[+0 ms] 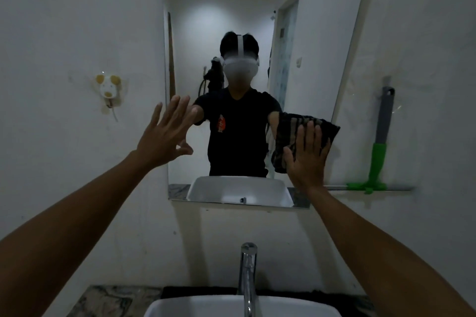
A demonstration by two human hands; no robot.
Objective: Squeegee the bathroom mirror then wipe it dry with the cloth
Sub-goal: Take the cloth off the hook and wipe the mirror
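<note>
1. The right hand (306,159) presses a dark striped folded cloth (304,141) flat against the frameless rectangular wall mirror (231,20); its fingers (310,134) are spread and extended, palm pinning the cloth to the glass, not curled round it
2. The cloth sits at the mirror's lower right, close to the right edge, so nearly all the unwiped glass lies up and to the left of that hand
3. The left hand (164,131) is empty, fingers splayed wide, palm toward the mirror's left edge; whether it touches the glass or wall I cannot tell
4. The grey-and-green handled squeegee (378,147) hangs upright on the white wall just right of the mirror, blade at the bottom, in neither hand, so the drying step appears to be under way
5. The right hand is the one to carry on; the mirror's long axis is vertical, so strokes would likely run leftward across, then climb
6. The chrome tap (248,273) and white basin (195,307) lie below, between the arms
</note>
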